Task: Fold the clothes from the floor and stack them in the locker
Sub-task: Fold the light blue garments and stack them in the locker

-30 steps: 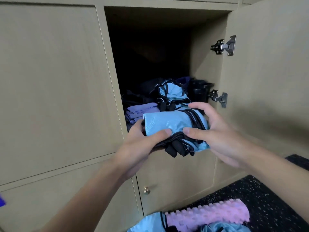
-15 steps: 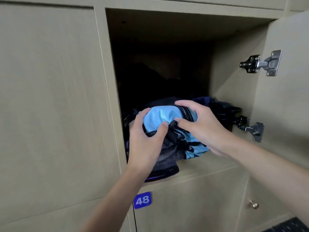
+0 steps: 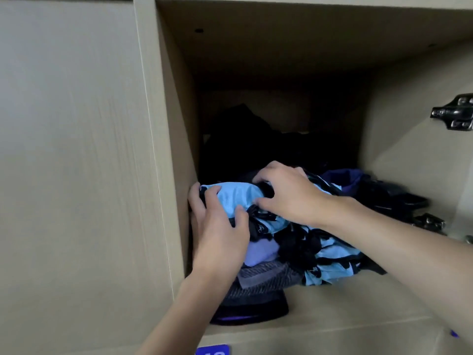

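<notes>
Folded blue garment (image 3: pixel 234 198) sits on the clothes pile (image 3: pixel 330 262) at the locker's (image 3: pixel 345 303) front left, my left hand (image 3: pixel 220 237) curled round its left end, my right hand (image 3: pixel 289 196) gripping its top. Soft, light, probably slippery; best held at both ends.

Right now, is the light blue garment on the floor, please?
No; the left hand and right hand hold the light blue garment inside the locker.

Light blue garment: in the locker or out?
In. The light blue garment sits on the clothes pile inside the locker, left hand and right hand gripping it.
</notes>
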### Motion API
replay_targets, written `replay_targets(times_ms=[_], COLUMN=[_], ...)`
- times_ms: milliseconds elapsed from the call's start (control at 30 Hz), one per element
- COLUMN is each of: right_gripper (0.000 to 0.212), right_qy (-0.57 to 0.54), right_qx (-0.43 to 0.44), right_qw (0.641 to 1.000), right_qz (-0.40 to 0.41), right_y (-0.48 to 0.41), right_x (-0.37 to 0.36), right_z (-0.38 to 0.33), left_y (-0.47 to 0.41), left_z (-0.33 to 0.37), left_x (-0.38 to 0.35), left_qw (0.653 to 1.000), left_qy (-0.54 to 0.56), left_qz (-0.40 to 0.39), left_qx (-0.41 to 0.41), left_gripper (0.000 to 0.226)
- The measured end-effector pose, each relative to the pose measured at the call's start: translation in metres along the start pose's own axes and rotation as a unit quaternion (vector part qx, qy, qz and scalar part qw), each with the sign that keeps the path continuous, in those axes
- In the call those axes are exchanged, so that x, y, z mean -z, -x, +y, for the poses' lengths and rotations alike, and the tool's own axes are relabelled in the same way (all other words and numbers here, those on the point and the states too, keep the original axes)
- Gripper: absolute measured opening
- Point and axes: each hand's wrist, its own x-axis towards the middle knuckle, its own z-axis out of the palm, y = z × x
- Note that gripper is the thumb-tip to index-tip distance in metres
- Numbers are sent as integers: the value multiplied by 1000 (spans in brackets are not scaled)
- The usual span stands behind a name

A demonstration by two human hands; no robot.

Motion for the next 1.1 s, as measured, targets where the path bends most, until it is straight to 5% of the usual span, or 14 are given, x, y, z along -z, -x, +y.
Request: replay_targets(times_ms=[100,367,533,733,1100], right_gripper=[49,65,68,63,63], right_qy=[118,46,52,87,107], right_qx=[54,110,107,109,102], right_qw=[991,992,992,990,989], right_qz=[28,-34,-35,-28,-33], right_y=[0,10,10,12,13], right_x=[-8,-8,-12,-21,-25], right_z=[5,26,25,32,26], left_y=[5,2,4,0,-6], left_z=[-9,-19,-24,-20,-20], left_x=[-5,-11,-8,-6,-6], left_qw=[997,988,963,961,964], left_qy=[-74,-156,-226,-260,-253], left_qz=[3,-15,28,-48,-71], left_qx=[-9,-7,-147,-75,-39], left_gripper=[54,60,51,58,54])
